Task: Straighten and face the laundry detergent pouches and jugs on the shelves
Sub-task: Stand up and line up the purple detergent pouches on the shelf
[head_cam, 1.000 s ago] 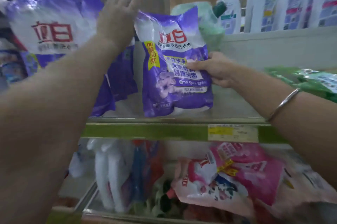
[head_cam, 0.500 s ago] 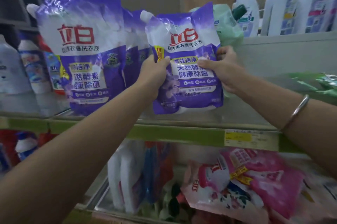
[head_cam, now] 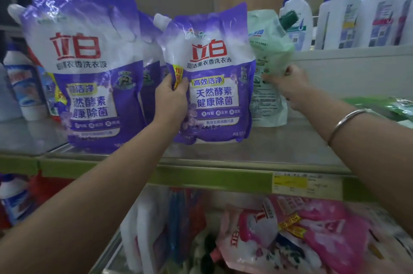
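A purple detergent pouch (head_cam: pixel 212 77) stands upright on the glass shelf (head_cam: pixel 279 146), label facing me. My left hand (head_cam: pixel 171 99) grips its left edge. A larger purple pouch (head_cam: pixel 82 72) stands to its left, with more purple pouches (head_cam: pixel 152 68) behind. Behind and to the right of the held pouch is a pale green pouch (head_cam: pixel 270 55) with a dark cap. My right hand (head_cam: pixel 288 84) holds that green pouch at its middle right edge.
White bottles with blue caps (head_cam: pixel 348 14) line a higher shelf at right. Bleach bottles (head_cam: pixel 22 86) stand at far left. Green packs (head_cam: pixel 388 106) lie at right. Below the green shelf rail (head_cam: pixel 201 177), pink pouches (head_cam: pixel 301 233) and white jugs (head_cam: pixel 143 229) lie jumbled.
My right hand let go of the purple pouch's right edge and moved back onto the green pouch. My left hand keeps its grip on the purple pouch's left edge.
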The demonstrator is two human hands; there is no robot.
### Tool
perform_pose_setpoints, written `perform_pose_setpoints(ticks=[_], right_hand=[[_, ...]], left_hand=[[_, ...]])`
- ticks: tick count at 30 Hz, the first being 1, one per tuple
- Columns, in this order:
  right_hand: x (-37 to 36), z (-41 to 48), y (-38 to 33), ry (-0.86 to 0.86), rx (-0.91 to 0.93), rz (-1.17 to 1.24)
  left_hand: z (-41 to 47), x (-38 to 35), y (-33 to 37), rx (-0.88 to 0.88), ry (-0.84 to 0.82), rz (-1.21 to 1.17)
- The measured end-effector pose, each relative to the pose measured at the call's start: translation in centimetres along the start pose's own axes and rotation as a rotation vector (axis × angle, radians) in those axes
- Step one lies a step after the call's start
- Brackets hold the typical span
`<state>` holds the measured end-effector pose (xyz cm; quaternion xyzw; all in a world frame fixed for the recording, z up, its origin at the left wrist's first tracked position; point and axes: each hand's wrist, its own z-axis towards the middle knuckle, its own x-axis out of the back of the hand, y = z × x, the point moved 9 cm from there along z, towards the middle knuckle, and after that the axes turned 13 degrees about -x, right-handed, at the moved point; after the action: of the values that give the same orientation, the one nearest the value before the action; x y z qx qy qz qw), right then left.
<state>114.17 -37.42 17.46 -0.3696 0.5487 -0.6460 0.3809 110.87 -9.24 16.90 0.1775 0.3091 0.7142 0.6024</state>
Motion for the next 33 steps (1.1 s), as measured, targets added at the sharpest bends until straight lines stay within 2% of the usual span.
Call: perform_pose_setpoints(ticks=[3,7,14,18,19,21,23,25,27,28,29,30,33], right_hand=[[0.9,1.0,0.4,0.064,-0.042,0.069],[3.4,1.8,0.4,0.142,-0.058,0.032],[12.6,2.6,0.7,0.396,-0.031,-0.025],[16.4,4.3,1.9,0.574,-0.142,0.142],[18.0,6.9,2.1,0.612,-0.057,0.12],[18.1,5.5,0.1,0.764,0.147,0.084],[12.5,-2.2,-3.7,0.686,0.409,0.038],[4.8,-5.2,-3.9,0.354,0.431,-0.18],[-2.8,-6.1,-0.5,-0.13,0.098,-0.232],[-5.0,-5.9,1.0,-0.306,-0.062,-0.209],[-6.2,-5.7,1.5,-0.381,-0.154,-0.137],[-6.6,-5.0,1.6,-0.38,-0.216,-0.038],[-7.8,-2.9,0.8,-0.317,-0.235,0.19]], left_hand=[[0.1,-0.1,0.0,0.005,0.01,-0.003],[0.3,-0.6,-0.3,0.06,0.021,-0.057],[0.6,-1.1,-1.0,0.081,0.047,-0.093],[0.9,-1.4,-1.2,0.075,0.04,-0.095],[0.9,-1.5,-1.2,0.07,0.042,-0.093],[1.0,-1.7,-1.5,0.07,0.043,-0.092],[1.1,-1.9,-1.8,0.085,0.037,-0.105],[1.3,-2.2,-1.9,0.087,0.027,-0.119],[1.6,-2.5,-2.1,0.092,0.004,-0.12],[1.7,-2.7,-2.2,0.1,-0.009,-0.115],[1.9,-2.9,-2.4,0.107,-0.018,-0.112],[2.1,-3.1,-2.6,0.107,-0.021,-0.111],[3.0,-3.3,-3.3,0.097,-0.002,-0.078]])
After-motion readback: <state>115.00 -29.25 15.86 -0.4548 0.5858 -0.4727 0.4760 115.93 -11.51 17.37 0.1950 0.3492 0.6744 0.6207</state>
